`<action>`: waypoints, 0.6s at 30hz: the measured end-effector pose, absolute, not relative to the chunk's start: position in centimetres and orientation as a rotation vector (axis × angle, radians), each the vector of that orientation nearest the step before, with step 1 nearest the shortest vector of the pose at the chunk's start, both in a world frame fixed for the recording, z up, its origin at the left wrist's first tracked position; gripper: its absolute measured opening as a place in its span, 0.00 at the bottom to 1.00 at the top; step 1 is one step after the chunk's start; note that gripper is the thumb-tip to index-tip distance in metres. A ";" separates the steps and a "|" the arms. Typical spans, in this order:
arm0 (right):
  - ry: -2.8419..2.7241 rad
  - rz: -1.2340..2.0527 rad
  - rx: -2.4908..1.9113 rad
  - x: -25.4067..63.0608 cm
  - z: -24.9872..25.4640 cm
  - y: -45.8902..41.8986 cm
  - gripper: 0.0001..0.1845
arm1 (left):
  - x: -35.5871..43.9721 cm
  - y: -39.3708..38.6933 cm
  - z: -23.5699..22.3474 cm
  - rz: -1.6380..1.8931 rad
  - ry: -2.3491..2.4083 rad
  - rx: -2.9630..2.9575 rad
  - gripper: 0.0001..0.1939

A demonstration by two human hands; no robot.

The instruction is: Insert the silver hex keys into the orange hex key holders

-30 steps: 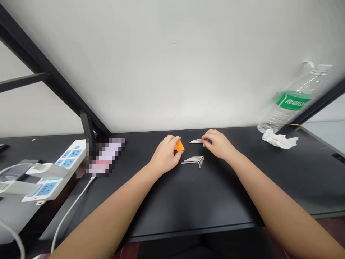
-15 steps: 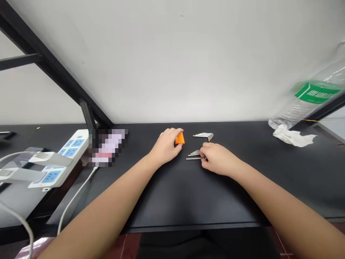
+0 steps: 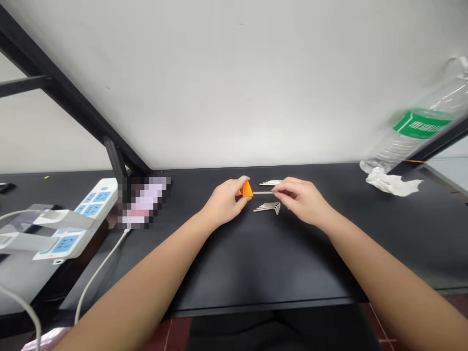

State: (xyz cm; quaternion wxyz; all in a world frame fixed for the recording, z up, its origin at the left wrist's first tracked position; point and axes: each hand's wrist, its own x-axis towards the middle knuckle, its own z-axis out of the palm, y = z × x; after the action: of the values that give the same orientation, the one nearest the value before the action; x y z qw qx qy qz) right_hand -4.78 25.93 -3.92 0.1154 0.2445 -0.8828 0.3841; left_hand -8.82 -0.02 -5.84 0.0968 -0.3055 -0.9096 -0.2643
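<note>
My left hand [image 3: 224, 201] is closed around a small orange holder [image 3: 246, 189] near the back of the black desk [image 3: 256, 263]. My right hand [image 3: 303, 200] pinches one silver hex key [image 3: 263, 193], held level with its tip at the orange holder. A loose row of hex keys [image 3: 268, 207] lies on the desk just below that key. A second small group of hex keys [image 3: 270, 183] lies farther back, partly behind my right fingers.
A white power strip with blue sockets [image 3: 76, 222] and its white cable [image 3: 98, 273] sit at the left. A clear water bottle with a green label [image 3: 413, 131] and a crumpled tissue [image 3: 391, 184] stand at the right. A black frame post [image 3: 115, 163] rises at the back left.
My right hand went from the far group of keys to the near row, took one key, and now holds it raised against the orange holder. My left hand stayed on the holder.
</note>
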 end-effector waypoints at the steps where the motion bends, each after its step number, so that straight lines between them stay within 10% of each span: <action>1: -2.576 1.127 0.726 -4.8 -4.0 25.9 0.09 | -8.8 0.0 -5.8 -0.779 -2.687 -0.917 0.21; 8: -2.622 1.236 0.670 -4.8 -3.9 25.8 0.09 | -8.3 0.3 -5.6 -0.836 -2.650 -0.987 0.22; 14: -2.637 2.048 0.585 -4.3 -4.5 23.5 0.13 | -7.0 1.8 -5.0 -0.813 -2.662 -1.143 0.13; 18: -2.779 1.478 0.676 -4.3 -4.6 23.8 0.05 | -7.1 1.6 -5.3 -0.815 -2.652 -1.027 0.21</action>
State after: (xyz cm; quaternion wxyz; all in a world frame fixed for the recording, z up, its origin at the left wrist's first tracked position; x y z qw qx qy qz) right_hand -4.31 23.76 -4.57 -0.0388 0.2099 -0.8626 0.4587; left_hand -7.14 1.64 -5.30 0.0914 -0.3457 -0.8927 -0.2742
